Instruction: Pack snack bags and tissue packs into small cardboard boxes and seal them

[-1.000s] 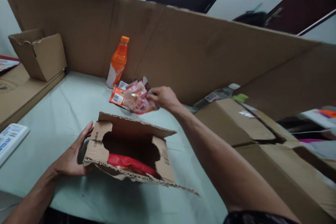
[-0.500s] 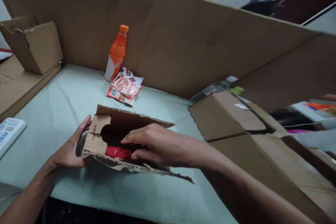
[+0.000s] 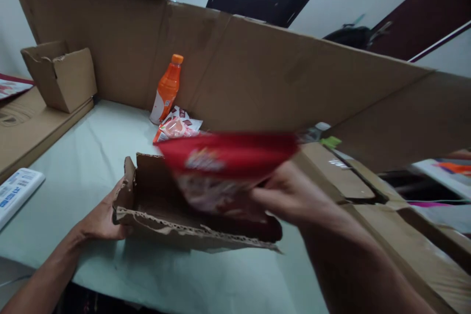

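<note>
Red, glossy printed plastic bag [image 3: 228,154], blurred, is clamped at its right side between my right hand's [image 3: 290,196] thumb and fingers, at the opening of a torn-edged brown cardboard box [image 3: 165,232]. My left hand [image 3: 105,216] touches the box's left end; its fingers are partly hidden, so I cannot tell whether they grip. Beyond stands an orange-capped plastic bottle of orange drink [image 3: 168,87].
</note>
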`<state>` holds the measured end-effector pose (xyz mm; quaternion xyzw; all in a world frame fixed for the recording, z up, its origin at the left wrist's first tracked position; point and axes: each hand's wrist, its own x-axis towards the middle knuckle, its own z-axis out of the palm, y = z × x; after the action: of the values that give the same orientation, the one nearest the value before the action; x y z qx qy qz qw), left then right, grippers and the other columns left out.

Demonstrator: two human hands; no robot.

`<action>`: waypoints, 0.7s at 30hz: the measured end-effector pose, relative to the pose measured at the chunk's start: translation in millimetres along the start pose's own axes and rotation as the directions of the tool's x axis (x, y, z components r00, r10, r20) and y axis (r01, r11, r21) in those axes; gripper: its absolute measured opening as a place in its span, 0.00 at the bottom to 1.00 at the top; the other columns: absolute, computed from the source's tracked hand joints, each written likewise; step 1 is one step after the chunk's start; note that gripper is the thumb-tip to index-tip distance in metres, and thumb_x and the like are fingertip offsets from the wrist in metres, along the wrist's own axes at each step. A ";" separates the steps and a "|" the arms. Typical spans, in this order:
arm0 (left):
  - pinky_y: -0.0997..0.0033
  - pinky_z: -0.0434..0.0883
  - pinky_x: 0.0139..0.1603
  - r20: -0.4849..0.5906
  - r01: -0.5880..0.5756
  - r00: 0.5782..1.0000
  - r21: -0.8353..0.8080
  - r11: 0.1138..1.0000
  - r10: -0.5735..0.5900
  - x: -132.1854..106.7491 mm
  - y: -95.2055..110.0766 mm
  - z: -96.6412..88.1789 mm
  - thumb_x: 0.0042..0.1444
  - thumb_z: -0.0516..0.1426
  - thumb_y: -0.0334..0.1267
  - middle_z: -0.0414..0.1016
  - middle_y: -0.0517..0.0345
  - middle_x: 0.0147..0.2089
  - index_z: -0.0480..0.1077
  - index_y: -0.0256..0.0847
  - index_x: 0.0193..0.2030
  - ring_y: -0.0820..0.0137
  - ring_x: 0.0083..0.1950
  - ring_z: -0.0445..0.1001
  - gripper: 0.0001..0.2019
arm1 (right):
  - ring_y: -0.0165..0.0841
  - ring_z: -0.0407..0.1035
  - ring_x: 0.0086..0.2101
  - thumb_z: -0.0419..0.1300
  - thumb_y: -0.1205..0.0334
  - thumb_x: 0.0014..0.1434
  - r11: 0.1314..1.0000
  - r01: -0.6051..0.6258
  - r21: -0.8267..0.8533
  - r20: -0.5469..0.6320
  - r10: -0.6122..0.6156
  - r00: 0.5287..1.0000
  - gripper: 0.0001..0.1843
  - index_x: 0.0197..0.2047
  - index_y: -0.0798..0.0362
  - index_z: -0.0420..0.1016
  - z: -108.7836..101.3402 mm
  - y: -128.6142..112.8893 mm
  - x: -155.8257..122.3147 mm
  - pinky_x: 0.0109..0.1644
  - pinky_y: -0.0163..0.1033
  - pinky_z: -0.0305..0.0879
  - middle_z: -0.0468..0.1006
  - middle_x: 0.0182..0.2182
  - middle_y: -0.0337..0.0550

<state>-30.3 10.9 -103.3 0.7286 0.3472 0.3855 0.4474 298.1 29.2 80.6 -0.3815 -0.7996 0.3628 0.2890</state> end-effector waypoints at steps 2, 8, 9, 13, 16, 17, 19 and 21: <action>0.36 0.56 0.77 0.007 -0.019 1.000 -0.016 1.000 0.019 -0.7 -1.7 1.3 0.50 0.70 0.43 0.53 0.41 0.79 0.38 0.47 0.81 0.37 0.77 0.55 0.59 | 0.32 0.70 0.24 0.70 0.59 0.55 0.995 0.038 0.094 -0.363 -0.002 0.932 0.07 0.30 0.47 0.75 -22.3 9.3 5.0 0.30 0.37 0.70 0.77 0.25 0.36; 0.35 0.57 0.76 -0.008 -0.066 0.998 -0.005 0.998 0.066 0.3 10.9 5.1 0.52 0.66 0.46 0.51 0.45 0.80 0.38 0.53 0.81 0.39 0.78 0.54 0.56 | 0.40 0.73 0.38 0.63 0.59 0.58 0.949 -0.175 -0.264 -0.762 -0.093 0.641 0.09 0.43 0.50 0.77 -60.4 66.8 80.7 0.45 0.47 0.73 0.82 0.38 0.45; 0.34 0.58 0.75 -0.006 -0.056 0.998 0.003 0.998 0.056 1.0 14.7 5.1 0.52 0.66 0.46 0.52 0.45 0.80 0.37 0.53 0.81 0.38 0.78 0.54 0.56 | 0.41 0.72 0.40 0.62 0.61 0.58 0.923 -0.220 -0.315 -0.762 -0.108 0.638 0.11 0.44 0.53 0.77 -61.6 79.5 97.0 0.48 0.48 0.72 0.82 0.39 0.47; 0.33 0.59 0.75 0.026 -0.033 0.999 0.005 0.999 0.033 3.6 24.7 4.5 0.51 0.65 0.48 0.52 0.46 0.80 0.35 0.52 0.81 0.38 0.77 0.56 0.57 | 0.46 0.71 0.52 0.62 0.66 0.54 0.864 -0.304 -0.402 -0.677 -0.057 0.734 0.27 0.57 0.61 0.75 -45.0 138.7 152.7 0.62 0.55 0.64 0.80 0.53 0.58; 0.34 0.57 0.76 0.028 -0.021 0.999 -0.004 1.000 0.021 4.0 24.8 4.7 0.49 0.66 0.50 0.51 0.48 0.80 0.34 0.53 0.81 0.38 0.77 0.56 0.59 | 0.49 0.71 0.55 0.65 0.69 0.46 0.843 -0.299 -0.447 -0.541 0.011 0.841 0.31 0.57 0.58 0.77 -20.4 183.3 175.9 0.63 0.54 0.66 0.79 0.57 0.58; 0.34 0.57 0.76 0.023 -0.019 1.000 -0.004 1.000 0.019 3.8 24.0 4.7 0.49 0.66 0.51 0.50 0.48 0.80 0.33 0.53 0.81 0.38 0.77 0.55 0.60 | 0.49 0.72 0.55 0.65 0.70 0.46 0.841 -0.291 -0.456 -0.502 0.027 0.865 0.30 0.55 0.57 0.78 -13.9 195.7 178.6 0.62 0.53 0.68 0.80 0.56 0.57; 0.35 0.58 0.76 0.026 -0.020 0.999 -0.003 1.000 0.020 3.0 21.8 4.5 0.49 0.66 0.50 0.49 0.48 0.80 0.33 0.53 0.81 0.38 0.77 0.55 0.60 | 0.48 0.73 0.56 0.62 0.70 0.48 0.838 -0.276 -0.470 -0.464 0.032 0.885 0.29 0.56 0.55 0.79 -6.6 215.0 175.5 0.63 0.53 0.68 0.81 0.55 0.55; 0.35 0.57 0.76 0.030 -0.038 0.999 -0.003 0.999 0.038 2.1 18.9 4.4 0.49 0.66 0.49 0.48 0.48 0.81 0.35 0.53 0.81 0.38 0.77 0.55 0.59 | 0.47 0.70 0.60 0.58 0.69 0.52 0.836 -0.262 -0.483 -0.466 0.008 0.885 0.29 0.59 0.53 0.77 -5.3 226.3 160.8 0.67 0.56 0.64 0.78 0.59 0.53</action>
<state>-22.5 4.1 -86.7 0.7403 0.3260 0.3831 0.4460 305.4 263.7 -67.7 -0.5759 -0.7507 0.0495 0.3199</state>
